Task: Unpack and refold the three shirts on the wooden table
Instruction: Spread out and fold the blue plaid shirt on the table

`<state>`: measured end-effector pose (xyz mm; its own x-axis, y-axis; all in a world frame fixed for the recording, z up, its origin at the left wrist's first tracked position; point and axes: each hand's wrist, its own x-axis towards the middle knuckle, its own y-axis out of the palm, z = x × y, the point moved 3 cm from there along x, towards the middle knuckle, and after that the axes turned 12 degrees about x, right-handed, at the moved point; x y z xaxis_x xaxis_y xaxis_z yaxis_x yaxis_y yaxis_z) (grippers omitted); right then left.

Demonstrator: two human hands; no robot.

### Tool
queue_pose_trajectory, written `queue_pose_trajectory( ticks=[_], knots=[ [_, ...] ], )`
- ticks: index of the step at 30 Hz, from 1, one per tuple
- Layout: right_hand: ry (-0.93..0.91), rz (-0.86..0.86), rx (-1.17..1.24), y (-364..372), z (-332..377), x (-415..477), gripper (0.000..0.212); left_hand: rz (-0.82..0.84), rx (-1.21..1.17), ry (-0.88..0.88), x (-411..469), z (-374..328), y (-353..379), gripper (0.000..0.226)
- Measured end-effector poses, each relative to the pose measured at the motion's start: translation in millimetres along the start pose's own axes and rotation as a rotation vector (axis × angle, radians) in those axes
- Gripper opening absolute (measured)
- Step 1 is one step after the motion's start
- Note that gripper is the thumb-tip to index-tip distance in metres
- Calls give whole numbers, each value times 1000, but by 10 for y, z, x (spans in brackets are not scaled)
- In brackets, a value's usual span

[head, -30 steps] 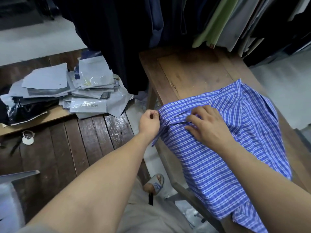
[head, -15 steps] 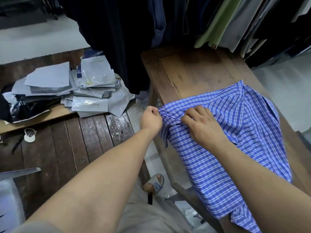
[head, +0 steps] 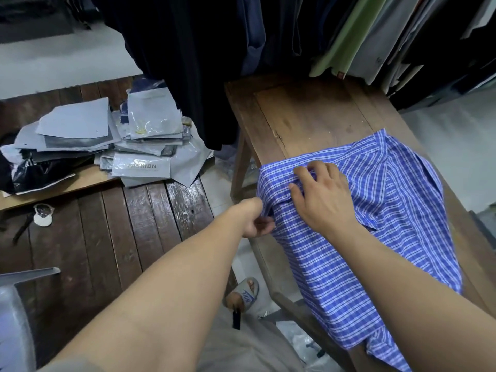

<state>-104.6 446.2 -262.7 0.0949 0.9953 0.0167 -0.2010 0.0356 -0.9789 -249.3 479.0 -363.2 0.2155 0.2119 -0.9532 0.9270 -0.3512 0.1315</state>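
Left hand (head: 256, 220) has dropped lower, pinching the blue checked shirt (head: 375, 210) edge just beside right hand (head: 322, 197), pressed flat w/ fingers spread, fold barely begun on wooden table (head: 295, 114).

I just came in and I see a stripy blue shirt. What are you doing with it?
A person is folding a blue checked shirt on a wooden table. The right hand lies flat on the shirt, pressing it down, while the left hand pinches the cloth at the table's near left edge. Part of the shirt hangs over the front of the table. A pile of grey packaging bags sits on the wooden platform to the left. Only this one shirt is in sight.
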Motion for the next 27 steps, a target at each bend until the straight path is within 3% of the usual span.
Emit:
queue_pose_trajectory(
  ticks=[3,6,11,12,15,17,19,21,24,27],
  knots=[
    [155,172,-40,36,-55,-8,53,12,-148,17,44,-44,97,15],
    [230,347,-14,64,-118,-33,66,-42,-178,77,106,-68,87,23],
    [253,474,14,52,-149,-43,75,-149,-153,89,211,-126,18,19],
    [265,489,37,44,-149,-39,76,-195,-108,89,301,-136,-8,28],
    [310,349,184,-64,-159,6,70,-392,59,126,177,-233,-54,55],
    [298,160,224,-178,-191,42,57,-580,206,198,-91,-354,-49,51],
    [270,95,220,-224,-248,51,42,-775,245,356,-328,-486,-71,35],
    [266,218,228,-205,-287,32,32,-878,316,748,-535,-586,-37,17],
    [244,351,161,-174,-281,-15,34,-807,627,1198,-693,-667,131,4],
    [232,348,148,-193,-273,-28,35,-647,777,1267,-735,-756,280,18]
  ],
)
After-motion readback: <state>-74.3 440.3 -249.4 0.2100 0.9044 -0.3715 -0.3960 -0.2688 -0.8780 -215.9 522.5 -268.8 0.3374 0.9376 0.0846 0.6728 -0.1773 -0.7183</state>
